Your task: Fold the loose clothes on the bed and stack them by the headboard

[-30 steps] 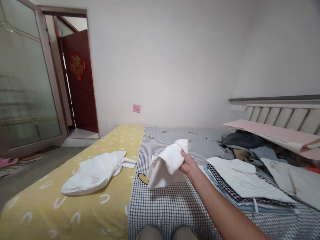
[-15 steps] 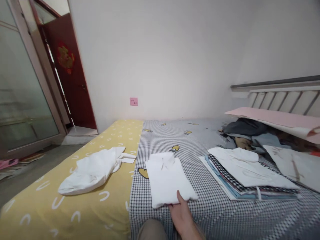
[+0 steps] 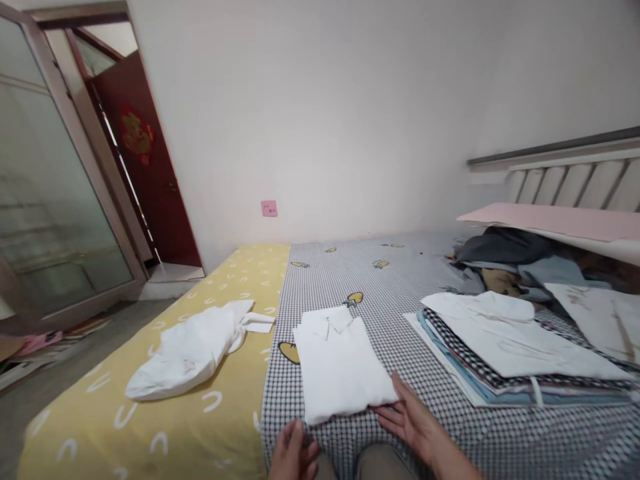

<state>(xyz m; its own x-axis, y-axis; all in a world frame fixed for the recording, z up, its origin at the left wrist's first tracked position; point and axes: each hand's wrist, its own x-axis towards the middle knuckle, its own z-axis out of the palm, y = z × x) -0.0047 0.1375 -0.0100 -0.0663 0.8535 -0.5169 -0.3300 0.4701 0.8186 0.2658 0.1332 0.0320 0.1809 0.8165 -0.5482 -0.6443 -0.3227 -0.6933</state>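
Note:
A folded white collared shirt (image 3: 340, 363) lies on the checked side of the bed, collar pointing away from me. My right hand (image 3: 417, 423) holds its near right corner, thumb along the edge on top and fingers low beside the hem. Just off the near left corner is my left hand (image 3: 294, 452), fingers loosely curled and apart from the thumb, nothing visible in it. A small gap separates it from the cloth.
On the right sits a stack of folded clothes (image 3: 500, 340) topped by a white shirt. Behind it, dark clothes (image 3: 505, 247) lie under a pink sheet (image 3: 545, 219). A white bundle (image 3: 190, 353) with a tied end rests on the yellow bedding (image 3: 200, 427) at left.
My right hand has slid right along the shirt's near edge to its corner. My left hand has come into view at the bottom. The camera view has shifted slightly.

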